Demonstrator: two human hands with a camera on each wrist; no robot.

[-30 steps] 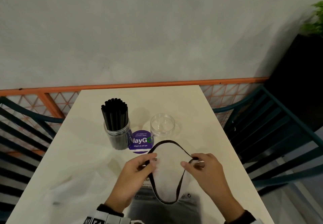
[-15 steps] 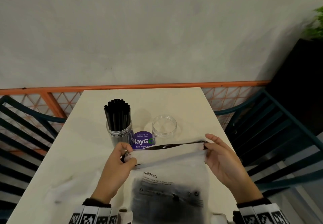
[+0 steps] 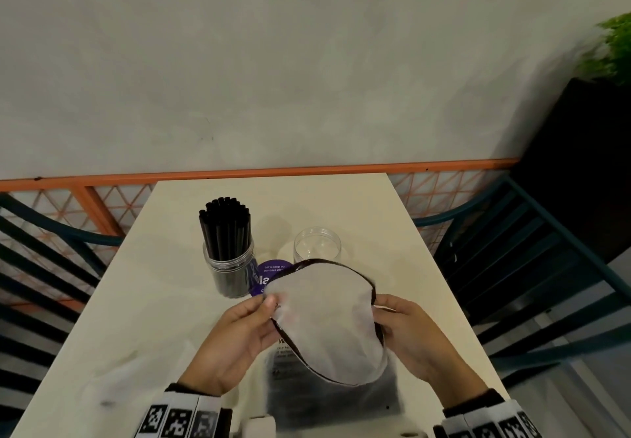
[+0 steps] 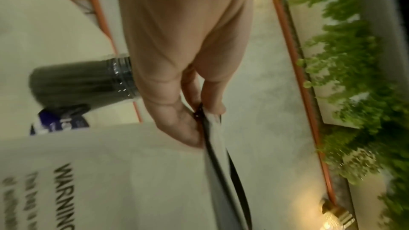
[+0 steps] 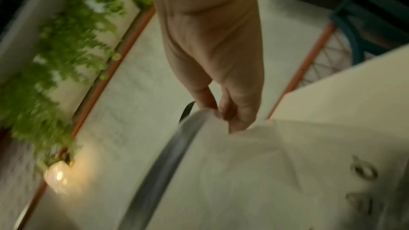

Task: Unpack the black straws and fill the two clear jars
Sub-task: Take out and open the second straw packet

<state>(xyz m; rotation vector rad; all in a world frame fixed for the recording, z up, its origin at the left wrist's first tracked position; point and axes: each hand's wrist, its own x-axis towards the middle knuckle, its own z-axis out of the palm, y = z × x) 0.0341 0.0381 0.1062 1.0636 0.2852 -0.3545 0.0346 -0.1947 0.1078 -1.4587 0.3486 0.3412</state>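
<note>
Bench: cream top, carrying every item below; beyond the fingers it runs to an orange rail along a grey wall.

Bag: frosted white plastic with a black rim and printed "WARNING" text, held above the near part of the bench between the two hands. Its mouth is spread into a wide oval facing up. A dark mass shows through its lower part, below the fingers; what it is cannot be made out.

Left hand: fingers and thumb pinch the bag's rim at its left side; in the left wrist view the black edge runs out from between them.

Right hand: fingers curl over the rim at the bag's right side, thumb on the other face, grasping it.

Filled jar: clear, upright, beyond the left fingers and apart from them, packed with black straws standing on end, their tops well above its lip.

Empty jar: clear, upright, lidless, just beyond the far edge of the bag's mouth, between the two sets of fingers and farther out.

Purple sticker: round, flat on the bench between the two jars, partly covered by the bag's rim.
</note>
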